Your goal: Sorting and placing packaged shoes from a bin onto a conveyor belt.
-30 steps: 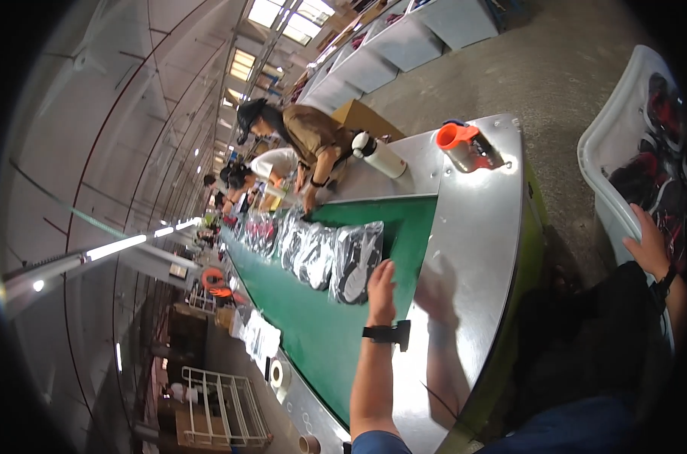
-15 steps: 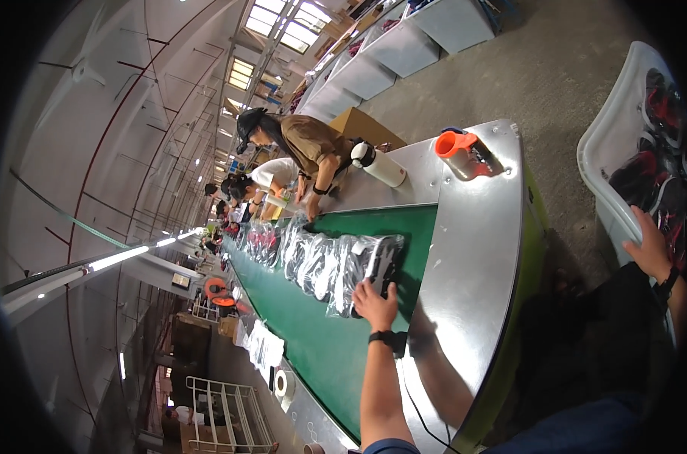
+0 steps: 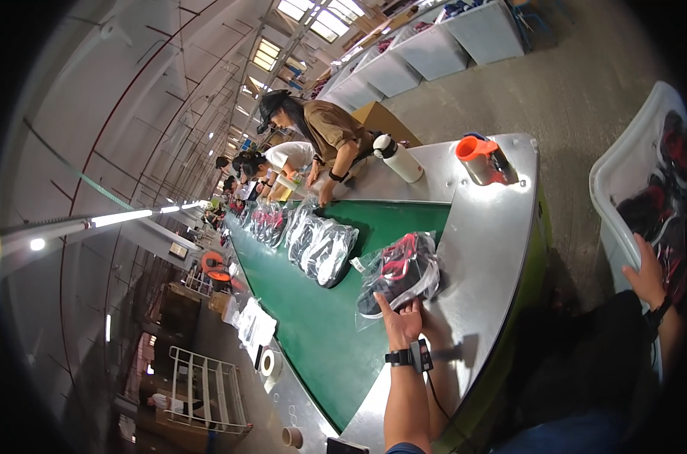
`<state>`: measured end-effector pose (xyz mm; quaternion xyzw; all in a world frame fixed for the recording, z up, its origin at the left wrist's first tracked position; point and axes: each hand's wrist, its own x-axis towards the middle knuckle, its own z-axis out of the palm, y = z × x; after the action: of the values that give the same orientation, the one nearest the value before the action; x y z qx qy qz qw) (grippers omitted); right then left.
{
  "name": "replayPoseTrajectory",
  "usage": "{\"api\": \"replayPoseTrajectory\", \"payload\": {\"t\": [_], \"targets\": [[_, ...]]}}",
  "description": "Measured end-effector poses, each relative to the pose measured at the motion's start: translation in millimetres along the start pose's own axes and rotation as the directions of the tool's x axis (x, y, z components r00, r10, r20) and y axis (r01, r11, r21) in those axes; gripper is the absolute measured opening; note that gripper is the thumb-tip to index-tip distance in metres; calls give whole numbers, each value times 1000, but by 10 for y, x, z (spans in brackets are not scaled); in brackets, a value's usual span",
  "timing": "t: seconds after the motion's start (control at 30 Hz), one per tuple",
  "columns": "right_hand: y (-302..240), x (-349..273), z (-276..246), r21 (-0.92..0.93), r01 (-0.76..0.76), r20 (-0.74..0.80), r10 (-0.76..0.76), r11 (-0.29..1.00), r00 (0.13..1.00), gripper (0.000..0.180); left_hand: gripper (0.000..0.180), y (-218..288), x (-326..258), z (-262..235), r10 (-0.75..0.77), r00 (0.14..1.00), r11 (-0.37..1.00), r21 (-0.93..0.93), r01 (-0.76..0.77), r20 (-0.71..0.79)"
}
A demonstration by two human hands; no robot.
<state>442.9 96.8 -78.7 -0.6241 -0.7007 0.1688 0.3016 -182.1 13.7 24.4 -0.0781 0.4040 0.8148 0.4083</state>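
Observation:
My left hand (image 3: pixel 402 324) is turned palm up under a pair of dark sneakers with red trim (image 3: pixel 400 272) in a clear plastic bag. Its fingers run beneath the bag and are partly hidden. The sneakers are at the near end of the green conveyor belt (image 3: pixel 298 318), by its metal end plate (image 3: pixel 487 250). Farther up the belt, more bagged sneakers (image 3: pixel 324 246) lie in a row with pale soles showing. On my right, my right hand (image 3: pixel 646 274) grips the rim of a white bin (image 3: pixel 614 208) that holds dark and red shoes (image 3: pixel 654 200).
An orange cup holder (image 3: pixel 476 157) and a white bottle (image 3: pixel 398 159) are on the metal edge. Across the belt, a person in a brown shirt (image 3: pixel 332 130) works with others beyond. Plastic bags (image 3: pixel 254 324) and a tape roll (image 3: pixel 270 362) lie along the left edge.
My left hand has taken the nearest bagged pair off the row and drawn it toward me, turning it so the red uppers show. My right hand stays at the bin rim.

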Motion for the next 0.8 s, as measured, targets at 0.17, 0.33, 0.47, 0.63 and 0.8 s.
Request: {"api": "replayPoseTrajectory", "payload": {"t": [0.17,0.33,0.47,0.63,0.8], "targets": [[-173,-17,-93,55,-31,34,30,998,999,82,80,-88,637,-229,117,942,988,58,-143,315],[-328,-25,-180,-90,-67,17,69,994,997,82,61,-238,541,-110,247,895,961,23,-274,373],[-182,11,-95,-91,28,5,-28,995,1000,80,61,-186,394,-63,312,884,950,-104,-294,348],[24,71,-84,118,-3,-7,4,993,1000,65,60,-238,126,162,369,851,930,-144,-339,374],[-920,75,-480,226,-26,-66,42,974,997,53,65,-187,-46,204,374,854,926,-191,-325,361]]}}
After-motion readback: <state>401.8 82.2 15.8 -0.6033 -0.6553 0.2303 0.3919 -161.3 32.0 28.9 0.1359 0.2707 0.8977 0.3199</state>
